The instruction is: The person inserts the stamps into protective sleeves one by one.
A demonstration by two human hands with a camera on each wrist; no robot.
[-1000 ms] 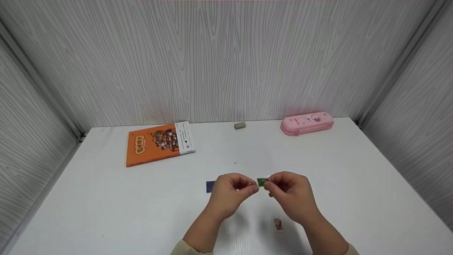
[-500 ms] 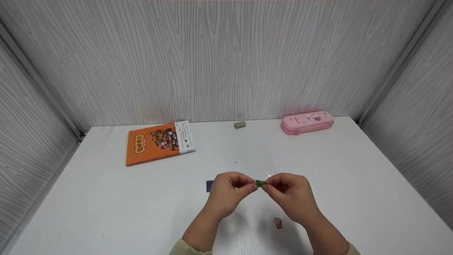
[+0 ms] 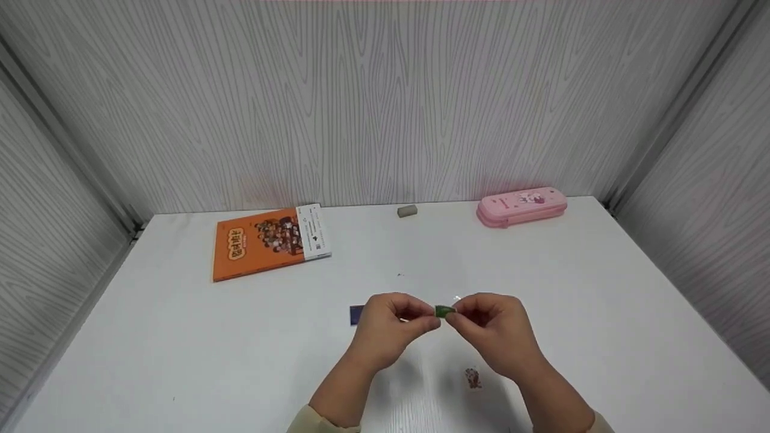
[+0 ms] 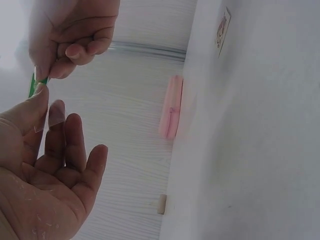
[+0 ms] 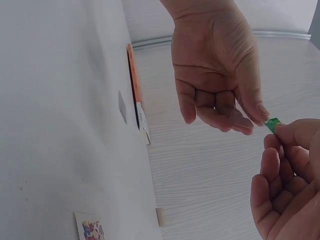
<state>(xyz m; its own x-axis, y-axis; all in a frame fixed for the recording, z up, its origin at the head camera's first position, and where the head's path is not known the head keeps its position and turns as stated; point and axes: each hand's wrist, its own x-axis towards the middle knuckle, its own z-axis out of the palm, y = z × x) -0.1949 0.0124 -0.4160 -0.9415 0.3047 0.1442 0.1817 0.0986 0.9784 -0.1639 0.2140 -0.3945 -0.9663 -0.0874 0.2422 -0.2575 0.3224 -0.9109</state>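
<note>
Both hands pinch a small, flat green piece (image 3: pixel 444 311) above the white table. My left hand (image 3: pixel 394 328) holds its left end between thumb and index finger. A clear plastic film (image 4: pixel 56 118) sticks out beside the left fingers in the left wrist view. At the other end, thumb and index finger of my right hand (image 3: pixel 496 328) grip the green piece. Part of it is hidden by the fingertips. Partly behind the left hand lies a dark blue rectangle (image 3: pixel 356 316). Below the right hand, a small picture card (image 3: pixel 473 378) lies on the table.
An orange book (image 3: pixel 258 243) lies at the back left. At the back middle is a small grey-beige block (image 3: pixel 407 211), and a pink pencil case (image 3: pixel 522 207) is at the back right. Wood-grain walls enclose the table (image 3: pixel 198 337).
My right hand has shifted slightly left, closer to the left hand. Less of the green piece shows than a second ago; it bent or tilted midway and now shows a little more again.
</note>
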